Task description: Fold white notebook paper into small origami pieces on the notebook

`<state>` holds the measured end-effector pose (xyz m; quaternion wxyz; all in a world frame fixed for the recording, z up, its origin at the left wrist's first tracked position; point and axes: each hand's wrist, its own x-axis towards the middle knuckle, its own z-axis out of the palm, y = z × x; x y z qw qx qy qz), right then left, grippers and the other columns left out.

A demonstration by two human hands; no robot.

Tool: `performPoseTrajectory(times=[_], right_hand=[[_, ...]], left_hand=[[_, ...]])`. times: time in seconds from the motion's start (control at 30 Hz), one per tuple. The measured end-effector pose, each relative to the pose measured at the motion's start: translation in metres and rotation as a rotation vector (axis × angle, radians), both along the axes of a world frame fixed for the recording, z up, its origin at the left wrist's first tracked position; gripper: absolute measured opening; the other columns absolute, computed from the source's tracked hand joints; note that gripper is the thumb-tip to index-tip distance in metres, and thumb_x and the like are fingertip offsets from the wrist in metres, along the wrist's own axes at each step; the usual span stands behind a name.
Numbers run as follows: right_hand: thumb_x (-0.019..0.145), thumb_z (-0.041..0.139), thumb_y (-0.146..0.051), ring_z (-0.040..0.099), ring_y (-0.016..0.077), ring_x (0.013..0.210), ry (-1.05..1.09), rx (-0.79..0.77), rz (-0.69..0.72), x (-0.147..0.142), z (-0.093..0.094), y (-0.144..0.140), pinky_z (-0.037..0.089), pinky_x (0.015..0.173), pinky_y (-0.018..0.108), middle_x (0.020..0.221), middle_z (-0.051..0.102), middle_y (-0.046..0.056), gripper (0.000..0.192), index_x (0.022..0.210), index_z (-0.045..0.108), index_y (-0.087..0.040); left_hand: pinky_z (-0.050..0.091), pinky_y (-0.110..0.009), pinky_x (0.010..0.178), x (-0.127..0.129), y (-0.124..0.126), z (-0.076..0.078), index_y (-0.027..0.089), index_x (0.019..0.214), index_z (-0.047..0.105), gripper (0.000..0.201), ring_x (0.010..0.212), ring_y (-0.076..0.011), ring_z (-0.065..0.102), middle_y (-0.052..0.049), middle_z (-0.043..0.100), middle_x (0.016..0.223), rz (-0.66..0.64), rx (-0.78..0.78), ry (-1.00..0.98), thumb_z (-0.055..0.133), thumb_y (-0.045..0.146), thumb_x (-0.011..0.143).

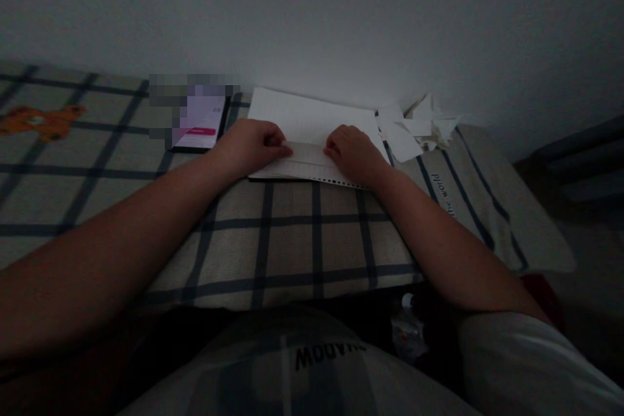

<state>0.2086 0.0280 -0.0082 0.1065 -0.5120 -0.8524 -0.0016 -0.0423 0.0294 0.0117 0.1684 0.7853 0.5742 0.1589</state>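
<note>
A narrow folded strip of paper (308, 153) lies between my hands, over a pad of white lined paper (307, 116) with punched holes along its near edge. My left hand (253, 145) pinches the strip's left end between thumb and fingers. At its right end, my right hand (353, 151) is closed on the paper with curled fingers. Both hands rest over the pad. The parts of the strip under my fingertips are hidden.
A phone or tablet with a lit screen (202, 120) lies left of the pad. Torn paper scraps (422, 127) are heaped at the right. A checked cloth (292, 234) covers the surface, with an orange figure (41, 122) at far left. A wall (312, 19) stands behind.
</note>
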Motion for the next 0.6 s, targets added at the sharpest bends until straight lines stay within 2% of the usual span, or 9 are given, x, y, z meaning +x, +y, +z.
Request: performPoseTrajectory(times=[0.43, 0.6], right_hand=[[0.101, 0.052, -0.021, 0.058, 0.0274, 0.104, 0.038, -0.019, -0.002, 0.0006, 0.0018, 0.0029, 0.044, 0.095, 0.042, 0.111, 0.070, 0.015, 0.018, 0.100, 0.069, -0.015], [0.100, 0.053, -0.022, 0.058, 0.0280, 0.104, 0.049, -0.022, 0.004, 0.0007, 0.0036, 0.0018, 0.045, 0.095, 0.044, 0.110, 0.070, 0.015, 0.017, 0.100, 0.069, -0.017]], left_hand=[[0.040, -0.029, 0.072, -0.0011, 0.0047, -0.0030, 0.019, 0.100, 0.072, 0.037, 0.076, -0.0175, 0.060, -0.003, 0.071, 0.085, -0.027, 0.014, 0.021, 0.065, 0.051, 0.083], [0.037, -0.029, 0.069, -0.0024, 0.0058, -0.0040, 0.018, 0.086, 0.070, 0.036, 0.072, -0.0162, 0.056, -0.003, 0.068, 0.079, -0.060, 0.024, 0.030, 0.068, 0.054, 0.082]])
